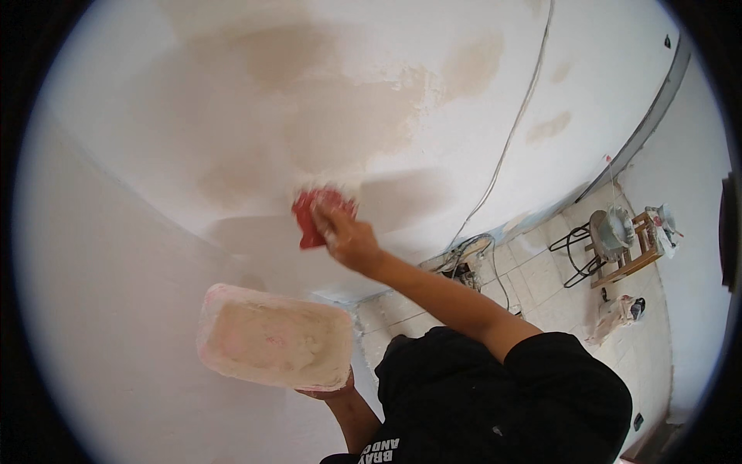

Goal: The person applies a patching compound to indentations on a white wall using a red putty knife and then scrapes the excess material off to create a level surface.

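Observation:
My right hand (348, 238) is wrapped round a red plastic spreader (308, 226), its edge against the white wall (433, 147) ahead of me. Whitish paste smears the spreader and my fingers. Damp beige patches (348, 127) of filler mark the wall above it. Lower and to the left, my left hand (331, 392) supports a shallow rectangular tray (212, 305) from below at its near right corner. A layer of cream-coloured filler covers the tray's inside. Most of the left hand's fingers are hidden under the tray.
A pale cable (514, 135) hangs down the wall to a tangle of dark wires (464, 259) near the floor. At right stand a round stool (599, 228), a bucket (617, 226) and a wooden stand (643, 251). A pale bag (613, 319) lies on the tiled floor (533, 274).

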